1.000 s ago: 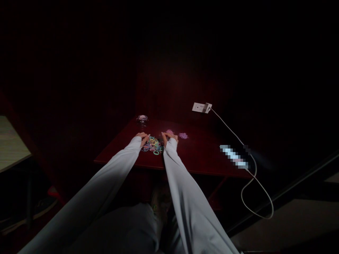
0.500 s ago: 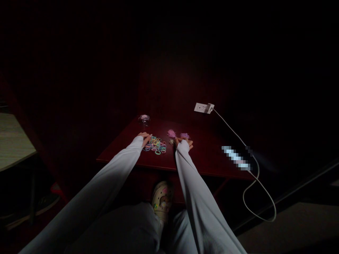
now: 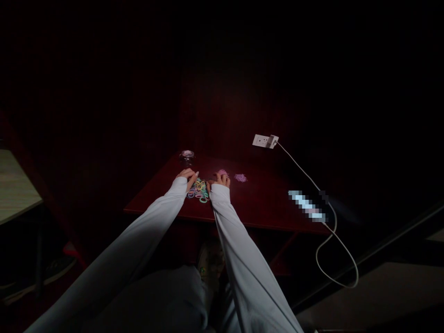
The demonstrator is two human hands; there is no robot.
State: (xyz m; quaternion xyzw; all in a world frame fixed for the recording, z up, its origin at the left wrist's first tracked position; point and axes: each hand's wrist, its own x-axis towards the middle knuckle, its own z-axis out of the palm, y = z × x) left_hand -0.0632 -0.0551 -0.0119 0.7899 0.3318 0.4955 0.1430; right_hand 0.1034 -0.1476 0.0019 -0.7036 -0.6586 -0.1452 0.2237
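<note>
A loose pile of pastel hair ties (image 3: 199, 190) lies on the dark red table between my hands. My left hand (image 3: 188, 176) rests at the pile's left edge, fingers stretched out and apart, and nothing shows in it. At the pile's right side is my right hand (image 3: 221, 180), with its fingers spread and pointing away from me; its thumb side borders the hair ties. Just past those fingertips sits a small heap of pink bands (image 3: 223, 172), partly hidden by them. Further right lies a small heap of purple bands (image 3: 240, 177).
A clear jar (image 3: 187, 158) with something pink at its top stands at the table's (image 3: 249, 210) back left. A wall socket (image 3: 264, 141) holds a charger whose white cable (image 3: 299, 163) runs to a pixelated bright device (image 3: 308, 206) on the right.
My right hand has moved left from beside the purple heap to the hair ties' right edge, and the pile looks narrower. My left hand has stayed almost in place.
</note>
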